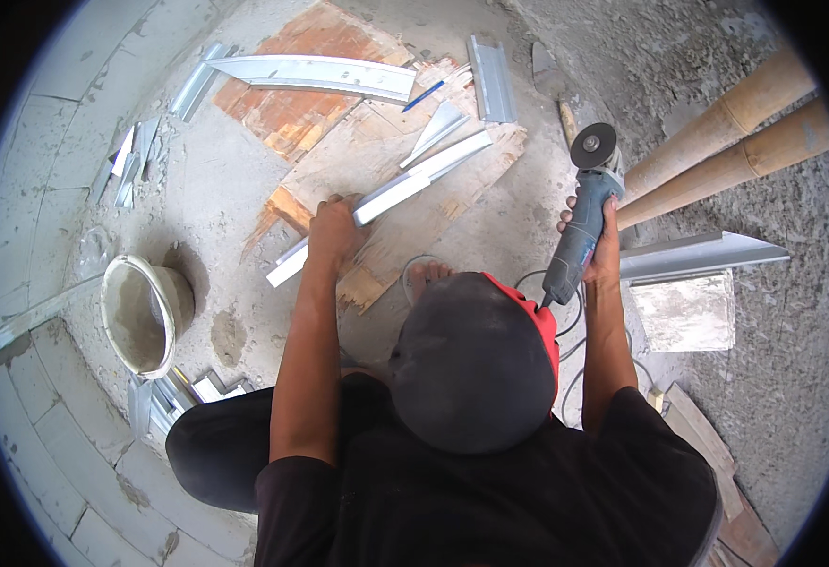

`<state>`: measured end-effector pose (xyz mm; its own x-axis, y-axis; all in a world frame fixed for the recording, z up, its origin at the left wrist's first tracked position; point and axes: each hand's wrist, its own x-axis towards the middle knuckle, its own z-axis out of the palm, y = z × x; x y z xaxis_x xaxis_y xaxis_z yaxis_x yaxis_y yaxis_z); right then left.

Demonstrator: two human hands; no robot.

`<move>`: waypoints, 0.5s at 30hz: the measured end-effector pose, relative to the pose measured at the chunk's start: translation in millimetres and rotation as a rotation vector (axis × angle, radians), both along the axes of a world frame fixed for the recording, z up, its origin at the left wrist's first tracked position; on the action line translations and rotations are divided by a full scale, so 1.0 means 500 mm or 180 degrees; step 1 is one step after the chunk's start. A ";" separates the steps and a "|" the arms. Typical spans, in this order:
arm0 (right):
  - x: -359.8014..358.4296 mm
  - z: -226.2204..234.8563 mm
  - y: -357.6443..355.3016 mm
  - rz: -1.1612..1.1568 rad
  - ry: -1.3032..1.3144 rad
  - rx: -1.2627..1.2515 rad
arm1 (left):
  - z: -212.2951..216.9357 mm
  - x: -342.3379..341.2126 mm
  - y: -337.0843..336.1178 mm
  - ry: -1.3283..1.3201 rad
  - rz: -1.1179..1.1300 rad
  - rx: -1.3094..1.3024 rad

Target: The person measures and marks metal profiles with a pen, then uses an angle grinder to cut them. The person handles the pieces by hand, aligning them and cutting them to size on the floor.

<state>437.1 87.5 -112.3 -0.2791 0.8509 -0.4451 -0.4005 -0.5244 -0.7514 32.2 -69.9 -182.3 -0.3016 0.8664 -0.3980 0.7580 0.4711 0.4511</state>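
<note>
My left hand (pixel 335 230) is closed around a long, narrow silver metal channel (pixel 414 187), which lies slantwise over worn wooden boards (pixel 386 241) on the floor. Off to the right, my right hand (pixel 606 248) grips the body of a blue-grey angle grinder (pixel 577 236). Its dark cutting disc (pixel 592 146) points away from me, held apart from the channel. Whether the disc is spinning I cannot tell. Just beyond the channel lie a pointed metal offcut (pixel 438 128) and a blue pencil or pen (pixel 424 95).
Bent metal strips (pixel 315 74) and a short channel piece (pixel 493 80) lie at the far side. A dirty bucket (pixel 138 317) stands left, near metal scraps (pixel 129 165). Bamboo poles (pixel 717 123) and a trowel (pixel 565 118) are at the right. The grinder's cable (pixel 575 317) loops beside me.
</note>
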 end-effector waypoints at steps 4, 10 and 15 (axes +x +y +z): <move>0.020 0.014 -0.016 0.0319 0.0203 -0.0030 | -0.001 0.017 -0.005 0.0215 0.0090 -0.0013; 0.008 0.027 -0.037 0.0761 0.1260 0.0004 | 0.024 0.057 -0.020 0.0419 0.0118 -0.0068; 0.066 -0.022 -0.061 0.0536 -0.1445 -0.0623 | 0.030 0.060 -0.011 0.0008 0.0461 0.0706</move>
